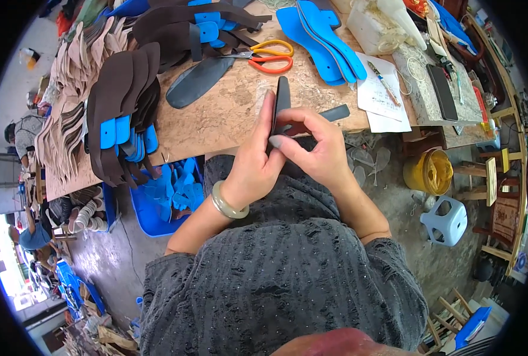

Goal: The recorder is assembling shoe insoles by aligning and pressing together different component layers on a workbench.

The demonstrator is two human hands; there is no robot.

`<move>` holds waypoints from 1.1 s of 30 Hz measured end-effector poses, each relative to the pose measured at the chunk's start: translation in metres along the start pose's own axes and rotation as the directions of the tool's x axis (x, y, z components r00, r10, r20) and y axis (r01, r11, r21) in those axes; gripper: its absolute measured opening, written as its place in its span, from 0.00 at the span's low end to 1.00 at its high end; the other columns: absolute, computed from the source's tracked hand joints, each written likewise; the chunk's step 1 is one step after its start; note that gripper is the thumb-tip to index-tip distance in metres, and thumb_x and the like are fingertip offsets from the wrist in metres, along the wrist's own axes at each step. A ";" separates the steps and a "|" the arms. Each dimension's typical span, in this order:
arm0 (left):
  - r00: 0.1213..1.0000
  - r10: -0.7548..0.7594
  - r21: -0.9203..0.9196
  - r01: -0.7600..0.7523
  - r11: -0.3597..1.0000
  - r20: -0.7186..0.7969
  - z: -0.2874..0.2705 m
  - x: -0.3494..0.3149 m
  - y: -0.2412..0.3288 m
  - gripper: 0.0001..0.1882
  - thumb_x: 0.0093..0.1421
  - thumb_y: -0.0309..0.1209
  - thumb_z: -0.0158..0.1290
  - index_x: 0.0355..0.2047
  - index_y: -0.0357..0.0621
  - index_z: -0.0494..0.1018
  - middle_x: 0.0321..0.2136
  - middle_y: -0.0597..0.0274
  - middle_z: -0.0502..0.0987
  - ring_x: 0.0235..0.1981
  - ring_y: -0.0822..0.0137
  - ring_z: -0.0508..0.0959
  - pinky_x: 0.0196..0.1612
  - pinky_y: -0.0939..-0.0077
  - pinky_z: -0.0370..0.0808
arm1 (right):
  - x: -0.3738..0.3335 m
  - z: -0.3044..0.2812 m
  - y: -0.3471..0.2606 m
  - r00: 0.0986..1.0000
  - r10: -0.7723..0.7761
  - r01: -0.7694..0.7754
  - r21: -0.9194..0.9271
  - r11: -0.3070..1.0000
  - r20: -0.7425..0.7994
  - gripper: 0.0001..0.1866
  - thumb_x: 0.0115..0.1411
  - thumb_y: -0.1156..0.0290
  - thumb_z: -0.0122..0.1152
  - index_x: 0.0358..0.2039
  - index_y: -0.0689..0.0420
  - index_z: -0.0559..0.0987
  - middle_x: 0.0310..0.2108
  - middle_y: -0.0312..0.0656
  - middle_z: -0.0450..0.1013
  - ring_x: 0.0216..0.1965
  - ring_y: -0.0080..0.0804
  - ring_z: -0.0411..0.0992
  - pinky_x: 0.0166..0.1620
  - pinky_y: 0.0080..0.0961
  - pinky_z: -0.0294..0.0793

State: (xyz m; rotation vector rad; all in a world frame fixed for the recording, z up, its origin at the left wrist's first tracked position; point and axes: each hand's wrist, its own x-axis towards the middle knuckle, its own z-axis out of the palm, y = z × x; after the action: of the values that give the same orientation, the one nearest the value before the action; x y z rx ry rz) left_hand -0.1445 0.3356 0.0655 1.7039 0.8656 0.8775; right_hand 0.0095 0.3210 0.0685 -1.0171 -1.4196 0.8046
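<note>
Over the bench's front edge, both my hands close on a dark shoe-sole piece [283, 95], seen nearly edge-on and standing upright. My left hand [253, 151] lies along its left side, fingers straight and pressed to it, a pale bangle [221, 200] on the wrist. From the right, my right hand [318, 142] pinches its lower part with thumb and fingers. A dark strap [335, 113] sticks out behind the right hand; whether it joins the sole piece is hidden. Beyond the hands lie scissors [270, 56] with orange and yellow handles, beside a flat dark sole piece [197, 84].
Brown strips with blue parts [121, 95] and beige pieces [68, 118] pile up at left. Blue sole pieces [326, 44] lie at the back, near paper with a pen [385, 83]. Below stand a blue bin [151, 222], a yellow bucket [415, 172] and a stool [448, 222].
</note>
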 end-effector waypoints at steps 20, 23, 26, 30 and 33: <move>0.960 -0.208 -0.716 0.013 0.698 -0.185 -0.028 0.065 -0.018 0.16 0.68 0.27 0.40 0.52 0.33 0.68 0.46 0.56 0.76 0.47 0.66 0.77 0.52 0.73 0.73 | 0.036 -0.016 0.059 0.980 0.197 -0.159 0.488 0.858 -0.027 0.09 0.58 0.76 0.58 0.39 0.62 0.79 0.38 0.37 0.75 0.39 0.23 0.73 0.44 0.21 0.71; 0.922 -0.280 -0.776 -0.036 0.629 -0.269 -0.069 0.098 -0.067 0.14 0.67 0.27 0.41 0.50 0.37 0.68 0.46 0.53 0.76 0.46 0.63 0.77 0.49 0.69 0.75 | 0.032 -0.061 0.070 0.943 0.116 0.203 0.813 0.546 -0.313 0.19 0.61 0.69 0.47 0.50 0.63 0.72 0.48 0.46 0.74 0.49 0.37 0.72 0.54 0.38 0.69; 0.872 -0.343 -0.762 -0.053 0.645 -0.350 -0.119 0.109 -0.108 0.14 0.67 0.27 0.40 0.51 0.37 0.67 0.46 0.53 0.75 0.46 0.62 0.77 0.49 0.66 0.76 | 0.018 -0.127 0.061 0.891 0.108 0.305 0.757 0.577 -0.442 0.22 0.59 0.67 0.43 0.51 0.63 0.72 0.51 0.48 0.73 0.53 0.41 0.71 0.57 0.42 0.67; 0.815 -0.345 -0.699 -0.100 0.708 -0.466 -0.152 0.114 -0.131 0.14 0.68 0.25 0.38 0.52 0.37 0.65 0.47 0.53 0.74 0.46 0.60 0.77 0.48 0.61 0.78 | 0.007 -0.191 0.025 0.931 -0.156 0.358 0.745 0.563 -0.329 0.21 0.58 0.68 0.45 0.49 0.64 0.75 0.53 0.48 0.72 0.55 0.40 0.69 0.60 0.41 0.63; 0.787 -0.327 -0.666 -0.138 0.733 -0.523 -0.162 0.112 -0.137 0.14 0.68 0.24 0.36 0.52 0.36 0.65 0.47 0.51 0.74 0.47 0.58 0.77 0.48 0.60 0.78 | 0.010 -0.229 0.013 0.900 -0.094 0.397 0.709 0.583 -0.426 0.21 0.58 0.68 0.46 0.48 0.65 0.75 0.53 0.48 0.72 0.57 0.39 0.68 0.61 0.43 0.62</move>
State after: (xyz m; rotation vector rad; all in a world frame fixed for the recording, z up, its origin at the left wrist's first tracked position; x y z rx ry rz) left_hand -0.2503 0.5382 -0.0080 0.6969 0.8814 1.4997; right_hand 0.2385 0.3168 0.0860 -0.2203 -0.7187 0.8588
